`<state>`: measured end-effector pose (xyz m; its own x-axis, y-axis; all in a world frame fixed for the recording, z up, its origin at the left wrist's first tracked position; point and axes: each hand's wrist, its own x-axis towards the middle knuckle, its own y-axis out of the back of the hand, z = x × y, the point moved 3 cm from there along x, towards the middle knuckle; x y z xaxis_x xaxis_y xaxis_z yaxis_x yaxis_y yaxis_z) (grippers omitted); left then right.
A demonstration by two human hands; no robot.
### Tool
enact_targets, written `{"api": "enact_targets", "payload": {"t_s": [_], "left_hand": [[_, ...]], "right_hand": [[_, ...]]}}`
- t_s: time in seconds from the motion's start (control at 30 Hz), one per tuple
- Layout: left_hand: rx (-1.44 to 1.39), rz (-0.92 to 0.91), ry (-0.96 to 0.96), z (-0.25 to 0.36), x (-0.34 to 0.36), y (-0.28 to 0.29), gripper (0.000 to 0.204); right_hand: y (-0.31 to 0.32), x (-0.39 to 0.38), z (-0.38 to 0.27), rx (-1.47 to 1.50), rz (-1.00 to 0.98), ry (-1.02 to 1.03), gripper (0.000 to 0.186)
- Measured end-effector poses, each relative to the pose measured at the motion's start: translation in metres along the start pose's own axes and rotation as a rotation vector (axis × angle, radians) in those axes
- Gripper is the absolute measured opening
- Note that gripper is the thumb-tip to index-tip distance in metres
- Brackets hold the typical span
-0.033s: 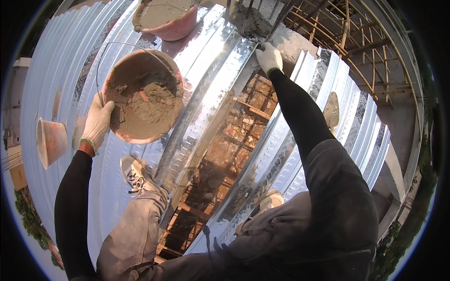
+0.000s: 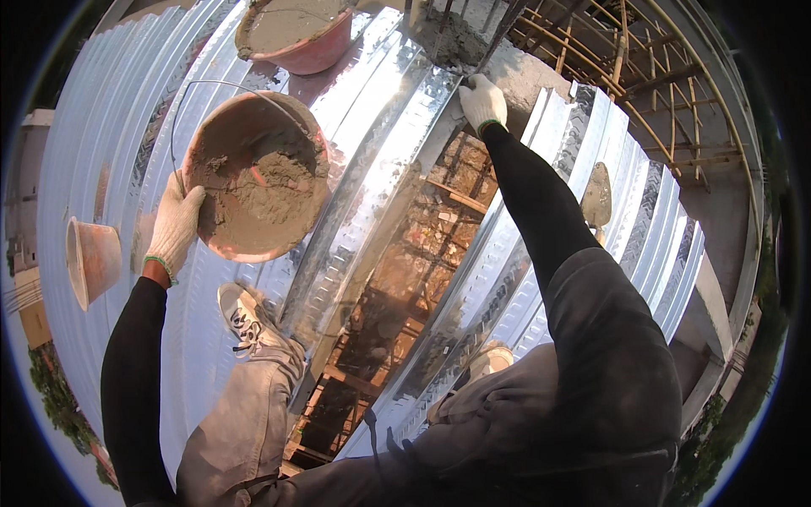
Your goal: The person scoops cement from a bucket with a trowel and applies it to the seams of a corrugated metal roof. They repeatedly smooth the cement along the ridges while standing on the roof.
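My left hand (image 2: 179, 221), in a white knit glove, is closed on the near left rim of a mortar bucket (image 2: 221, 240). Lumpy wet mortar (image 2: 283, 188) lies inside, and the bucket's thin wire handle (image 2: 174, 127) arches over the far side. My right hand (image 2: 484, 103), gloved too, reaches forward to the edge of the metal decking by the mortar-smeared concrete (image 2: 525, 78). Its fingers are curled, their tips hidden, and I cannot make out what they hold. Right of my right forearm, a mortar-coated trowel (image 2: 596, 196) rests on the decking.
Ribbed metal decking (image 2: 101, 152) spreads around me. Between my shoes (image 2: 245, 319) runs a long open gap (image 2: 405, 279) with timber and rubble below. A second, mortar-filled tub (image 2: 308, 52) stands far left; a smaller bucket (image 2: 93, 260) sits at left. Steel bars (image 2: 460, 21) and bamboo scaffolding (image 2: 650, 93) rise ahead.
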<state>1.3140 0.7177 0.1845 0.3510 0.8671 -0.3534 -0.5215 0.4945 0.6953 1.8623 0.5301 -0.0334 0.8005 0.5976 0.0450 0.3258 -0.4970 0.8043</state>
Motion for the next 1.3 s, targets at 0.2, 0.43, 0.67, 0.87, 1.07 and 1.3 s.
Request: {"api": "enact_targets", "payload": {"t_s": [0.2, 0.43, 0.67, 0.87, 1.07, 1.3], "left_hand": [[0.002, -0.004, 0.010, 0.003, 0.002, -0.004, 0.038], [-0.016, 0.012, 0.011, 0.000, 0.008, -0.004, 0.039], [-0.057, 0.009, 0.034, -0.002, 0.008, -0.001, 0.043], [-0.082, 0.020, 0.022, 0.001, 0.016, -0.014, 0.045], [-0.089, 0.026, 0.004, -0.001, 0.009, -0.007, 0.043], [-0.125, 0.073, 0.002, -0.009, 0.009, 0.003, 0.036]], "right_hand": [[-0.002, 0.010, 0.000, 0.071, 0.074, -0.086, 0.032], [0.018, 0.012, -0.014, -0.038, 0.217, -0.008, 0.026], [0.032, 0.011, -0.067, -0.069, 0.290, 0.173, 0.026], [0.041, 0.044, -0.079, -0.156, 0.375, 0.072, 0.021], [0.044, 0.035, -0.092, -0.211, 0.236, 0.115, 0.022], [0.067, -0.056, -0.089, -0.264, -0.173, 0.285, 0.020]]}}
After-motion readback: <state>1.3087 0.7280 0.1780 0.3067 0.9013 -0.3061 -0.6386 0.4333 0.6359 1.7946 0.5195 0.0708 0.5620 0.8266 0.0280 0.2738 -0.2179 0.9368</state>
